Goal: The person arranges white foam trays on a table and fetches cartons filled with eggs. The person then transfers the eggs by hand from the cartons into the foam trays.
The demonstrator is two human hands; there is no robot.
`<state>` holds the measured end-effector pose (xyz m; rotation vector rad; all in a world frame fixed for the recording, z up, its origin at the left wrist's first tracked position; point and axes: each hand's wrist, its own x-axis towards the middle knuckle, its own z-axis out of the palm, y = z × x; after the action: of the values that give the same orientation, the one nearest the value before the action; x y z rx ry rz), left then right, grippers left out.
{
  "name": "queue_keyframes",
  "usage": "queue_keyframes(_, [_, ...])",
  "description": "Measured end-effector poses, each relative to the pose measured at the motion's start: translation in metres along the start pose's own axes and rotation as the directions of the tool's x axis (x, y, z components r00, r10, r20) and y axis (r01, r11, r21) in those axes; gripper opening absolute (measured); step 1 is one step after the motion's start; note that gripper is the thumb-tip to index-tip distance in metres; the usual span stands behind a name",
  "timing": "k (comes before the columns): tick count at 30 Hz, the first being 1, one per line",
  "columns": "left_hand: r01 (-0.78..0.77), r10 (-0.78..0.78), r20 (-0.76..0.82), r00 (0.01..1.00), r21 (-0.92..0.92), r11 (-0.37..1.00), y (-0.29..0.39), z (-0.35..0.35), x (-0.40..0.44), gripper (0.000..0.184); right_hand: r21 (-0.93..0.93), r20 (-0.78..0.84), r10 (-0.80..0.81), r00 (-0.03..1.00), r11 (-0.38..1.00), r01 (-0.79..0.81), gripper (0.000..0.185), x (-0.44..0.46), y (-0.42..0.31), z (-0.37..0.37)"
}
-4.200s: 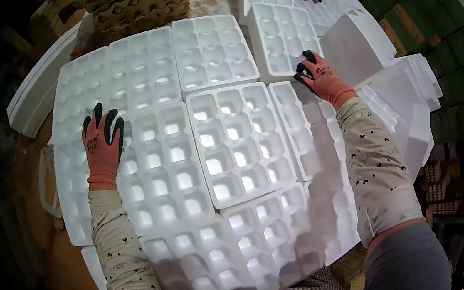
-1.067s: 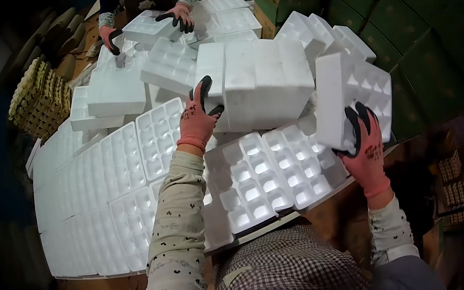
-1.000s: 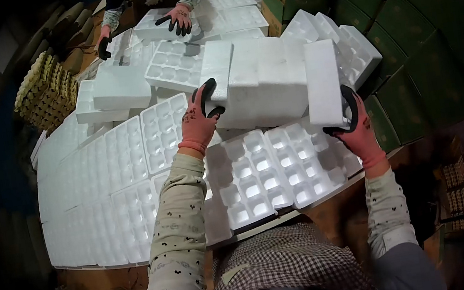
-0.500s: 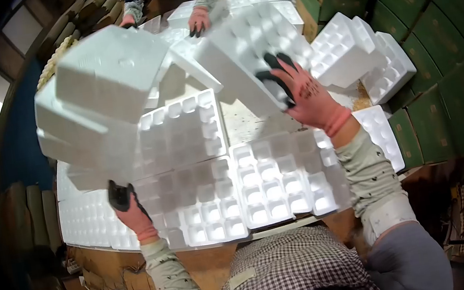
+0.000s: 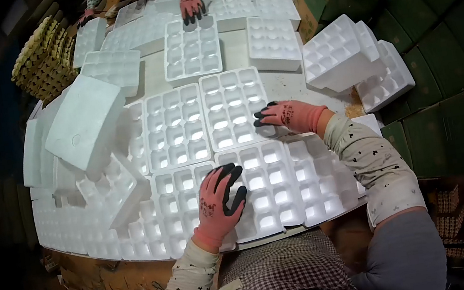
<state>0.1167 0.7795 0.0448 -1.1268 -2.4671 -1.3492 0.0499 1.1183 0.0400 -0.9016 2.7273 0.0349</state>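
Observation:
A white foam tray with rows of rounded pockets lies flat, pockets up, in the middle of the table. My right hand, in a pink glove with dark fingertips, rests its outstretched fingers on that tray's right edge. Closer to my body, my left hand is over the front row of trays, its thumb and fingers apart and nothing between them. Under and beside it is another pocketed foam tray. To the left, one more tray lies against the middle one.
Overturned foam trays lean in a heap at left. Stacked trays stand tilted at right, near green cartons. Across the table, a co-worker's gloved hand touches a tray. Egg-carton-like stacks stand at far left.
The tilted tray my right hand held is out of that hand, which is lower now. My left hand has moved right from the left-hand trays. The blurred trays at left have come to rest.

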Motion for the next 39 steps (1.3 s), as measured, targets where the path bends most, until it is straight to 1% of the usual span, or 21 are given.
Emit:
queue_keyframes(2, [0.02,-0.022,0.015,1.0,0.111,0.994,-0.003,0.019,0.036,0.056,-0.102,-0.171,0.259,0.951,0.955,-0.278,0.052,-0.033,0.026,-0.042])
queue_keyframes(4, [-0.02,-0.009,0.081,0.997,0.357,0.934,-0.019,0.042,0.064,0.057,-0.336,-0.25,0.683,0.687,0.604,-0.723,0.055,-0.07,0.057,-0.075])
queue_keyframes(6, [0.005,-0.128,0.186,0.974,0.548,0.837,-0.037,0.064,0.071,0.059,-0.549,-0.185,0.872,0.452,0.29,-0.784,0.052,-0.116,0.125,-0.058])
queue_keyframes(7, [0.077,-0.25,0.253,0.935,0.541,0.837,-0.046,0.074,0.068,0.057,-0.612,-0.263,0.741,0.618,0.367,-0.7,0.048,-0.134,0.133,-0.064])
queue_keyframes(10, [0.161,-0.25,0.125,0.96,0.486,0.859,-0.05,0.088,0.054,0.05,-0.597,0.021,0.782,0.623,0.509,-0.62,0.038,-0.119,0.11,-0.106])
queue_keyframes(11, [0.2,-0.31,0.127,0.942,0.529,0.824,-0.045,0.089,0.055,0.048,-0.616,-0.2,0.611,0.766,0.529,-0.583,0.028,-0.122,0.085,-0.099])
queue_keyframes(15, [0.189,-0.303,0.124,0.945,0.55,0.813,-0.043,0.089,0.057,0.047,-0.33,-0.103,0.497,0.862,0.801,-0.501,0.017,-0.09,-0.007,-0.069])
queue_keyframes(17, [0.154,-0.247,0.098,0.964,0.552,0.819,-0.05,0.093,0.051,0.048,-0.165,-0.13,0.531,0.838,0.821,-0.546,0.027,-0.066,-0.028,-0.032])
queue_keyframes(18, [0.169,-0.283,0.131,0.95,0.547,0.82,-0.047,0.091,0.054,0.049,-0.007,-0.18,0.478,0.86,0.873,-0.487,0.024,-0.058,-0.038,-0.019])
queue_keyframes(19, [0.165,-0.276,0.128,0.953,0.542,0.824,-0.047,0.091,0.054,0.05,0.113,-0.174,0.397,0.901,0.917,-0.382,0.038,-0.061,-0.052,-0.021])
queue_keyframes(20, [0.162,-0.273,0.13,0.953,0.542,0.824,-0.047,0.091,0.053,0.051,0.112,-0.167,0.378,0.911,0.925,-0.363,0.048,-0.067,-0.055,-0.025])
queue_keyframes(22, [0.145,-0.25,0.135,0.959,0.523,0.84,-0.05,0.091,0.051,0.061,0.258,-0.508,0.446,0.737,0.895,-0.363,0.043,-0.087,-0.022,-0.036])
queue_keyframes(24, [0.063,-0.113,0.055,0.992,0.556,0.829,-0.037,0.087,0.06,0.065,0.226,-0.62,0.535,0.574,0.822,-0.522,0.036,-0.118,0.031,-0.068])
queue_keyframes(26, [0.065,-0.07,-0.003,0.998,0.436,0.898,-0.013,0.099,0.077,0.07,0.372,-0.647,0.58,0.495,0.807,-0.46,0.031,-0.149,0.078,-0.083])
queue_keyframes(29, [-0.084,0.116,-0.118,0.986,0.247,0.965,0.019,0.146,0.102,0.08,0.724,-0.322,0.557,0.766,0.666,-0.18,0.033,-0.147,0.078,-0.08])
queue_keyframes(30, [-0.132,0.165,-0.216,0.962,0.161,0.978,0.026,0.162,0.11,0.083,0.683,-0.194,0.601,0.775,0.65,-0.333,0.04,-0.135,0.051,-0.084])
queue_keyframes(32, [-0.117,0.147,-0.335,0.931,0.109,0.987,0.051,0.169,0.132,0.083,0.575,-0.299,0.361,0.883,0.807,-0.136,0.046,-0.124,0.027,-0.059])
queue_keyframes(35, [-0.139,0.167,-0.229,0.959,0.13,0.982,0.06,0.164,0.146,0.077,0.469,-0.397,0.471,0.788,0.842,-0.267,0.056,-0.139,0.049,-0.075])
queue_keyframes(37, [-0.271,0.245,0.128,0.961,0.257,0.928,0.06,0.16,0.163,0.06,-0.118,-0.29,0.627,0.723,0.726,-0.677,0.066,-0.165,0.088,-0.082])
queue_keyframes(38, [-0.333,0.234,0.309,0.922,0.321,0.887,0.047,0.168,0.161,0.055,-0.446,-0.23,0.688,0.689,0.555,-0.703,0.064,-0.178,0.099,-0.08])
queue_keyframes(39, [-0.297,0.135,0.426,0.895,0.341,0.892,0.03,0.181,0.156,0.045,-0.619,-0.189,0.728,0.659,0.433,-0.655,0.058,-0.194,0.141,-0.047])
